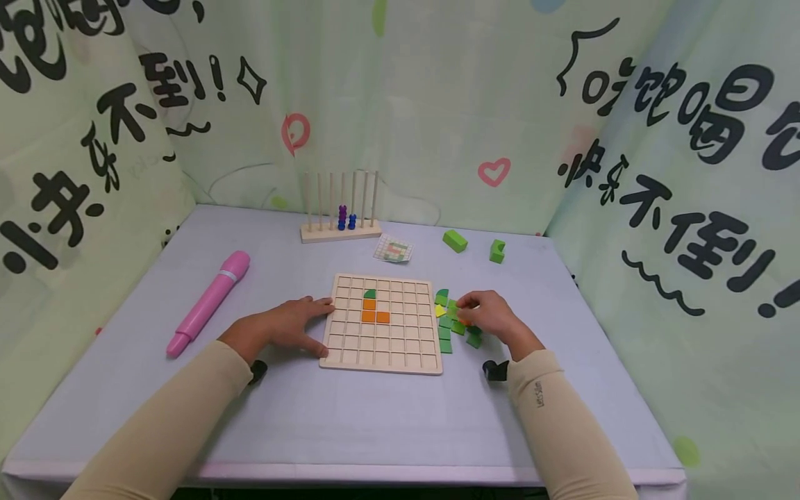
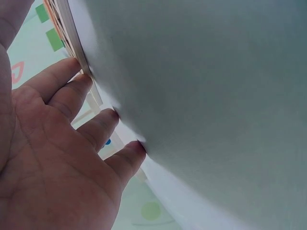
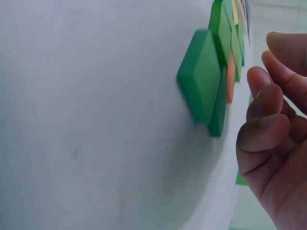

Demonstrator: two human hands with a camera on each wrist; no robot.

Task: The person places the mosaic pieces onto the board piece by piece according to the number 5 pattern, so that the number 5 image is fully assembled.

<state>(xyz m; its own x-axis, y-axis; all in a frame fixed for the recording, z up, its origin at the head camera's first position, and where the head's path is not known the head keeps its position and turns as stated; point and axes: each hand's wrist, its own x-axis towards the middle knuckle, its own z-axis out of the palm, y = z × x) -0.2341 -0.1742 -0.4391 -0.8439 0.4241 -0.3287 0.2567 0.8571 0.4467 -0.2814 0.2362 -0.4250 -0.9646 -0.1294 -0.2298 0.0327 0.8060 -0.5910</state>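
A wooden grid board lies mid-table, bearing a few orange squares and a green piece with a rounded side. My left hand rests at the board's left edge, its fingers spread; in the left wrist view the fingertips touch down along that side. To the right of the board is a loose group of green tiles, with a yellow tile among them. Over this group hovers my right hand, fingers loosely bent. No piece shows between its fingers in the right wrist view, where green tiles lie beside it.
At the back stands a wooden peg rack with blue and purple beads. Near it lies a patterned card. Two green blocks sit at the back right. A thick pink pen-shaped object lies on the left. Printed curtains surround the table.
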